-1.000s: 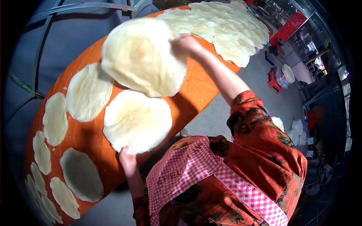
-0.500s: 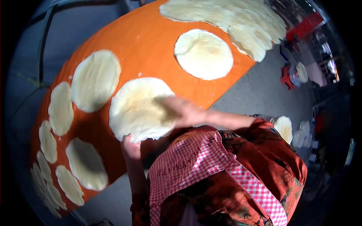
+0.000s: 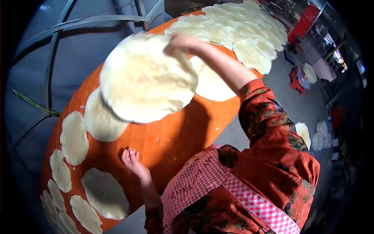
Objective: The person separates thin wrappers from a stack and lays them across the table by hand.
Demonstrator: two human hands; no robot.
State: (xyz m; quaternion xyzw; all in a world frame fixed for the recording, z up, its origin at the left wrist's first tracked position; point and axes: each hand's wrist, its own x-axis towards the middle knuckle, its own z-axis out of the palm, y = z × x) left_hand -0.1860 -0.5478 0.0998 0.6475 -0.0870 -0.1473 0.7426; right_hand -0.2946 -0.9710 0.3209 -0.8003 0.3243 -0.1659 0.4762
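Up it goes above the bench (image 3: 157, 142), one big pale disc (image 3: 146, 84), pinched at its upper-right rim by the right hand (image 3: 181, 43), that grip narrow and bent inward at the wrist! The disc shows its broad face to the camera, nearly round, so no long axis stands out; from the hand it stretches down and to the left. The left hand (image 3: 134, 162) holds nothing, fingers loosely curled, palm side up, near the bench's close edge. In this view the raised disc overlaps a left disc (image 3: 103, 126), whose long axis slants from upper left to lower right, and a right disc (image 3: 212, 84) as well. Beyond, a pile (image 3: 233, 31) of overlapping discs covers the far end.
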